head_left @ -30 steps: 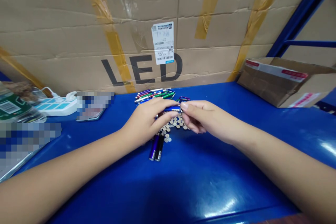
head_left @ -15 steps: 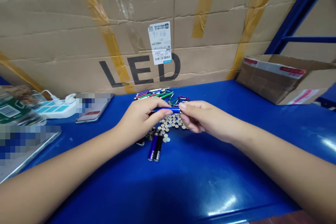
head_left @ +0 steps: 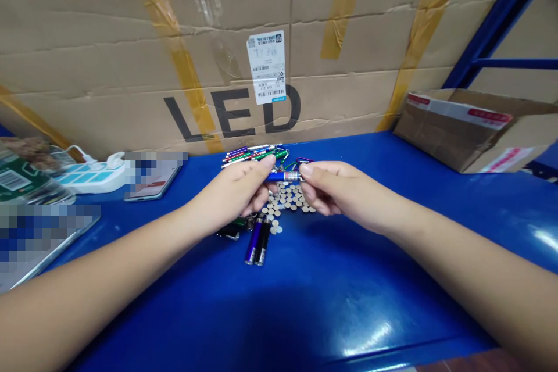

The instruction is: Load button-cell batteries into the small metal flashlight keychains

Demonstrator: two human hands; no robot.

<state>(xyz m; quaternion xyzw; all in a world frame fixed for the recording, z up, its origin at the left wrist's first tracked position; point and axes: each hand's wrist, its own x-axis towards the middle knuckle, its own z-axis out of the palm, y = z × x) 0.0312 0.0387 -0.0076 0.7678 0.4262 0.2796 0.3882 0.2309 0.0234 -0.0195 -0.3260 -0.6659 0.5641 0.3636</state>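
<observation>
Over the middle of the table, a slim blue pocket flashlight (head_left: 279, 176) is held level between both hands, a printed label showing on its barrel. My left hand (head_left: 246, 185) grips the left part, thumb on top and fingers curled beneath. At its right end, my right hand (head_left: 325, 186) pinches the tip between thumb and fingers; what that pinch covers is hidden. Below and behind lie several button cells (head_left: 285, 196), loose on the tabletop. Nearer me, a purple flashlight tube (head_left: 253, 244) and a black one (head_left: 263, 244) rest side by side. Small dark parts (head_left: 231, 229) lie partly under my left wrist.
Colourful metal tubes with carabiners (head_left: 248, 154) are heaped at the back of the blue table (head_left: 305, 308). A large cardboard box (head_left: 349, 99) walls the rear. An open carton (head_left: 457, 133) stands right; a power strip (head_left: 93, 177), phone (head_left: 159, 179) and plastic container (head_left: 26, 186) stand left.
My left thumb has shifted up and its fingers have curled under the flashlight. The barrel has turned, bringing its label into sight. My right hand keeps its pinch at the end.
</observation>
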